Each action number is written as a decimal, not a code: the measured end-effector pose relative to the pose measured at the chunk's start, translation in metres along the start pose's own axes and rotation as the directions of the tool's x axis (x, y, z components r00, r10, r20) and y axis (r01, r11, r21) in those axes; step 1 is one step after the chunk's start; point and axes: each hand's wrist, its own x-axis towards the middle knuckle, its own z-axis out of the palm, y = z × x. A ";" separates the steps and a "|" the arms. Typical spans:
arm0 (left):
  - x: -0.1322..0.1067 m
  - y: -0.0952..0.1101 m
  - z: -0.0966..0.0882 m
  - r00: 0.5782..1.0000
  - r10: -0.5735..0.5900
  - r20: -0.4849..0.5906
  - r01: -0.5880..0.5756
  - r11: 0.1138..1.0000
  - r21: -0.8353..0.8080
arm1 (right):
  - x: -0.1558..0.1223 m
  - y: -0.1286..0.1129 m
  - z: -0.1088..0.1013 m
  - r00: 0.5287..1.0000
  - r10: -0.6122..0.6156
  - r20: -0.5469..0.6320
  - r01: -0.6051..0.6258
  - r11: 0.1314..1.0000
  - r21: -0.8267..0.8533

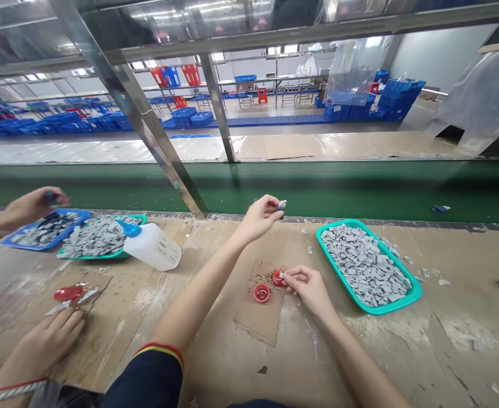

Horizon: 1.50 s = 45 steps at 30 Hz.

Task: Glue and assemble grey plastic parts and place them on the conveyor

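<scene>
My left hand (258, 220) reaches out to the edge of the green belt and pinches a small grey-and-dark-blue plastic part (281, 205). My right hand (309, 288) is closed in a pinch on a small grey plastic piece (282, 275), held at the rim of a small red cup (277, 278). Whether the piece touches the red liquid there is too small to tell. A second red cup (261, 293) with shiny red liquid stands beside it on a stained cardboard piece (258, 322). To the right lies a teal tray (415, 290) heaped with small grey pieces.
A co-worker's hands (41, 343) are at the left, near a red puddle (68, 293). A white bottle with a blue spout (156, 247), a green tray (126, 254) and a blue tray (7, 242) stand there. Beyond runs the green belt (317, 192), with a slanted metal post (147, 124).
</scene>
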 end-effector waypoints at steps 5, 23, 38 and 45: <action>-0.092 0.018 -0.027 0.941 -0.262 -0.213 0.108 0.831 -0.546 | -0.002 -0.003 -0.004 1.000 -0.004 0.016 0.005 1.000 -0.008; -0.158 0.025 0.059 0.851 -0.509 -0.130 0.215 0.565 -0.797 | -0.029 -0.037 -0.009 0.986 0.033 0.163 -0.070 0.970 0.231; -0.159 0.028 0.058 0.902 -0.421 -0.098 0.234 0.665 -0.709 | -0.024 -0.030 -0.014 0.926 0.109 0.362 -0.176 0.972 0.158; -0.150 0.030 0.053 0.919 -0.391 0.051 0.296 0.596 -0.746 | -0.025 -0.036 -0.012 0.959 0.006 0.283 -0.041 0.992 0.118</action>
